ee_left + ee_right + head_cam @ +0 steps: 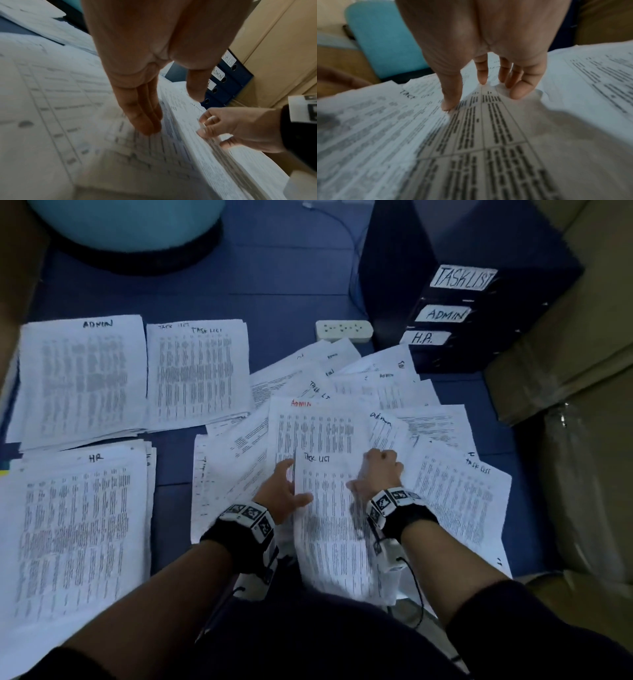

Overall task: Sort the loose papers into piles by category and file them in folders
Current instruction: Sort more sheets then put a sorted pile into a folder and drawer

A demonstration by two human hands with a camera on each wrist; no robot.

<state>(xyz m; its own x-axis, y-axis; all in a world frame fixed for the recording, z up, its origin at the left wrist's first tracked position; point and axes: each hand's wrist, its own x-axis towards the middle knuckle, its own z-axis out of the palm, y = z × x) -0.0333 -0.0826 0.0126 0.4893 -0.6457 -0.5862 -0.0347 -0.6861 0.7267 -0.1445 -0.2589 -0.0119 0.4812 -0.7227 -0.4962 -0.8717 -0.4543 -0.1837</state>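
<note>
Both hands work one white printed sheet headed "TASK LIST" [334, 518], which lies on top of the fanned heap of loose white papers [442, 419] on the dark blue surface [274, 285]; whether that surface is a desk or a floor mat cannot be told. The left hand [286, 491] holds the sheet's left edge, thumb on top and fingers beneath, so its grip is clamped on the sheet; in the left wrist view the fingers [144, 119] run straight under the raised edge and the fingertips blur. The right hand [378, 472] pinches the sheet's right edge, fingers curled, thumb pressed on the print; the right wrist view is smeared, and only the heading's first letters can be read.

Three sorted piles lie to the left: one headed "ADMIN" [82, 378], one headed "TASK LIST" [198, 374], and one headed "HR" [75, 529] cut off by the left frame edge. Upright dark blue binders labelled TASKLIST, ADMIN and H.R. [455, 313] stand at the far right, with a fourth spine's label hidden by papers. A white power strip [344, 330] lies just beside them. A pale blue rounded object [130, 224] is cropped at the top.
</note>
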